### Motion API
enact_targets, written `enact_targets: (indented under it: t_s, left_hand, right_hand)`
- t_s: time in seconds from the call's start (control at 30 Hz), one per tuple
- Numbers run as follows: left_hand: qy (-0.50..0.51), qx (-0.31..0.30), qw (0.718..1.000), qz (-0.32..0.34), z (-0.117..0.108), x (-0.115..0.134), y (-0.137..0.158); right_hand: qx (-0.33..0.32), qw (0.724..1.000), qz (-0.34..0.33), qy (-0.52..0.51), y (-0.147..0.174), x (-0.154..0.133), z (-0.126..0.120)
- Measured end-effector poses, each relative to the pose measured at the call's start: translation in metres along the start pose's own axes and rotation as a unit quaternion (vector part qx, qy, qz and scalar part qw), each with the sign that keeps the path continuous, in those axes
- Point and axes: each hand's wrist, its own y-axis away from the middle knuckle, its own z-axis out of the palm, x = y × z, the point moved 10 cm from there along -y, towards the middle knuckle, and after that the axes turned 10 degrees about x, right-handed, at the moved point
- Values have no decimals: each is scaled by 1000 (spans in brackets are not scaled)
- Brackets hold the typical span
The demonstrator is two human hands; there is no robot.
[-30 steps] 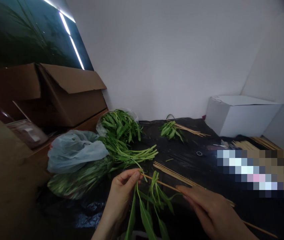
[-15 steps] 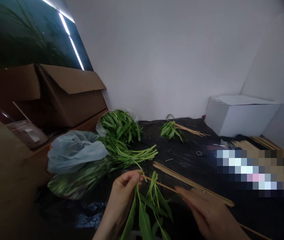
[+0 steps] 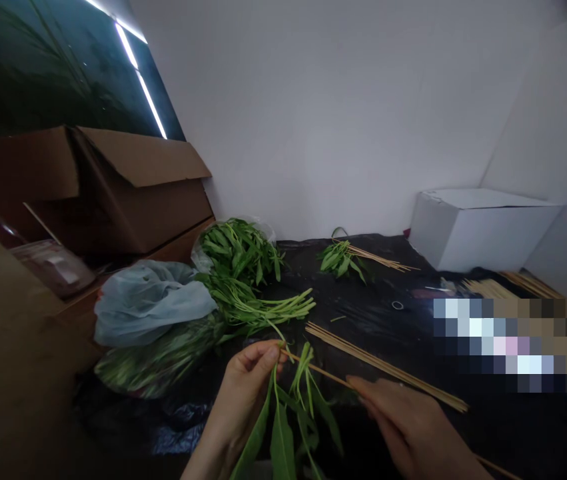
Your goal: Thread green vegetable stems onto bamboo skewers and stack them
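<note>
My right hand (image 3: 406, 417) is closed around a thin wooden skewer (image 3: 330, 376) that slants up to the left. At its far tip, my left hand (image 3: 253, 370) pinches the stem of a leafy green (image 3: 282, 437) between thumb and forefinger. Several more green stems (image 3: 304, 363) are threaded on the skewer between my hands, their long leaves hanging below. Just beyond lies a row of bare skewers (image 3: 383, 363). Behind my left hand rests a heap of cut leafy stems (image 3: 268, 308).
Black plastic sheeting (image 3: 363, 313) covers the work surface. On the left are a pale plastic bag (image 3: 156, 300), a bag of greens (image 3: 238, 250) and an open cardboard box (image 3: 138, 213). Loaded skewers (image 3: 380, 257) lie at the back, near a white box (image 3: 503, 233). A patch at right is pixelated.
My right hand has shifted slightly left along the skewer, toward my left hand. The hanging leaves have swung a little to the left. My left hand stays almost in place.
</note>
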Motion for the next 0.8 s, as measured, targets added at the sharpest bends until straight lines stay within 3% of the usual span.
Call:
enact_targets:
  t_s: [0.2,0.37,0.57,0.8]
  left_hand:
    - [-18,-7,1000,13,0,3,-1]
    - [-40,-1,999,19,-1,6,-2]
    - [-53,1,998,14,-4,4,-2]
    - [-45,-5,999,1,0,2,-2]
  right_hand:
    - [-38,998,29,-32,2,2,13]
    - [-15,1000,19,-9,1,3,10]
    - [-79,991,80,-76,0,6,21]
    - [-49,995,64,-66,2,8,21]
